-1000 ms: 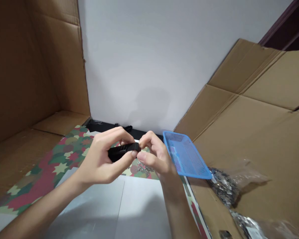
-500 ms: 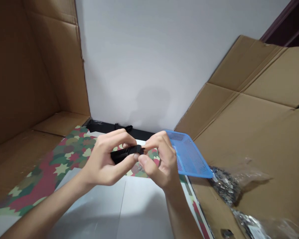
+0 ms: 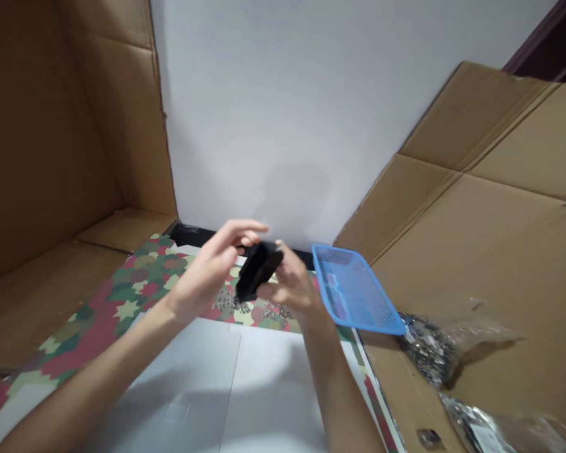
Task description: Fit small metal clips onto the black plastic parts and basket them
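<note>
A black, box-like plastic part [image 3: 258, 272] is held up over the table, tilted and somewhat blurred. My right hand [image 3: 292, 280] grips it from the right, with the thumb on its near side. Just left of the part is my left hand [image 3: 217, 261], its fingers stretched out and apart from the thumb; whether a fingertip touches the part is hard to make out. Below the hands, small metal pieces [image 3: 277, 311] lie in loose heaps on the camouflage-patterned sheet [image 3: 146, 286].
A blue perforated basket [image 3: 363, 289] stands to the right. Beyond it, clear bags of metal parts [image 3: 429, 349] rest against cardboard [image 3: 500, 264]. White panels [image 3: 226, 384] cover the near table. A cardboard wall [image 3: 75, 126] rises at left, a white wall [image 3: 283, 113] behind.
My left hand has let go of the black part and opened. My right hand has taken hold of it, and the part has turned to a steeper tilt.
</note>
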The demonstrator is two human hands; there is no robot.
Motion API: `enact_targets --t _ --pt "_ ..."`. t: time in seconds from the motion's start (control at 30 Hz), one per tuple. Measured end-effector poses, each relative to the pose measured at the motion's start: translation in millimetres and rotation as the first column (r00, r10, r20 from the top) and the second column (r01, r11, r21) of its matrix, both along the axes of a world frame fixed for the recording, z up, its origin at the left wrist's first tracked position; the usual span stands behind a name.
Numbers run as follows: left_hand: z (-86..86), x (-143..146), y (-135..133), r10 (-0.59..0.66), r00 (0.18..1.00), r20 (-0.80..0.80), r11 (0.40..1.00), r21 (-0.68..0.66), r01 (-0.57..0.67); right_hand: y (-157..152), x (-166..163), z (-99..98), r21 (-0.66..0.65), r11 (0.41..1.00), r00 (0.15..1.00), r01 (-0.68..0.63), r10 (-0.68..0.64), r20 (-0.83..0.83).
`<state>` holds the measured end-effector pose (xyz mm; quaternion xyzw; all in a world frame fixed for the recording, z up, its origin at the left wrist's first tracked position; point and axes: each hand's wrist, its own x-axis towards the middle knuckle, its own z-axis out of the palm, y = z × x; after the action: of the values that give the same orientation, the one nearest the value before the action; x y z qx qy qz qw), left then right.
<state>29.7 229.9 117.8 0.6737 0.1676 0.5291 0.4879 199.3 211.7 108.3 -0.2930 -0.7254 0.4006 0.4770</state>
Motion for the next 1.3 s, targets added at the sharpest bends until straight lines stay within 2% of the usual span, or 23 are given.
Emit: enact_targets --t 0.07,0.13,0.2,0.27,0.37,0.43,0.53,0.7,0.8,0.87,0.93,1.03,1.1,1.13,1.2,1.3 --pt "-4.7 -5 12 0.107 0.992 -0.063 0.994 0.007 -0.106 -7 9 3.5 -0.047 0.993 0.989 0.112 -0.116 -0.092" --pt "-19.5 -11 20 0.253 0.915 -0.315 0.965 0.147 -0.216 -14 20 9.4 -0.053 0.969 0.954 0.243 -0.249 -0.169" --pt "-43.9 -17 18 0.317 0.759 -0.569 0.938 0.306 -0.162 -18 29 15.2 -0.029 0.941 0.911 0.339 -0.335 -0.242" --pt "-72.6 -22 7 0.316 0.669 -0.672 0.927 0.370 -0.066 -19 34 18.8 0.008 0.932 0.889 0.362 -0.342 -0.305" --pt "-109.5 -28 -7 0.389 0.618 -0.683 0.901 0.423 -0.100 -18 36 19.4 0.083 0.923 0.890 0.376 -0.335 -0.308" --pt "-124.8 -29 -8 0.442 0.593 -0.673 0.880 0.455 -0.140 -18 34 18.5 0.120 0.910 0.901 0.397 -0.361 -0.239" --pt "-134.9 -23 0 0.473 0.584 -0.660 0.865 0.473 -0.167 -22 30 19.3 0.137 0.904 0.907 0.404 -0.377 -0.188" --pt "-135.9 -10 -2 0.468 0.606 -0.643 0.871 0.450 -0.196 -27 25 24.9 0.148 0.909 0.903 0.389 -0.344 -0.256" --pt "-127.7 -9 -3 0.435 0.632 -0.642 0.891 0.408 -0.199 -28 28 26.4 0.153 0.911 0.909 0.384 -0.343 -0.235" --pt "-112.8 -10 -1 0.398 0.658 -0.639 0.910 0.367 -0.193 -28 30 27.0 0.156 0.923 0.925 0.352 -0.317 -0.210" --pt "-87.6 -11 1 0.370 0.686 -0.626 0.924 0.327 -0.199 -29 32 27.5 0.144 0.944 0.943 0.297 -0.265 -0.204" --pt "-36.4 -10 -5 0.310 0.782 -0.541 0.949 0.226 -0.220 -28 31 27.0 0.139 0.970 0.965 0.197 -0.168 -0.199" --pt "-3.9 -8 -17 0.204 0.907 -0.367 0.979 0.084 -0.186 -26 31 25.4 0.165 0.974 0.974 0.156 -0.124 -0.191" --pt "8.9 -6 -24 0.180 0.941 -0.285 0.984 0.054 -0.172 -25 30 24.4 0.184 0.972 0.976 0.150 -0.116 -0.184" --pt "24.7 -3 -37 0.207 0.962 -0.179 0.977 0.082 -0.195 -24 29 22.2 0.218 0.961 0.976 0.170 -0.133 -0.174" --pt "26.7 2 -47 0.320 0.940 -0.120 0.928 0.240 -0.286 -26 26 20.1 0.288 0.934 0.972 0.210 -0.169 -0.160"
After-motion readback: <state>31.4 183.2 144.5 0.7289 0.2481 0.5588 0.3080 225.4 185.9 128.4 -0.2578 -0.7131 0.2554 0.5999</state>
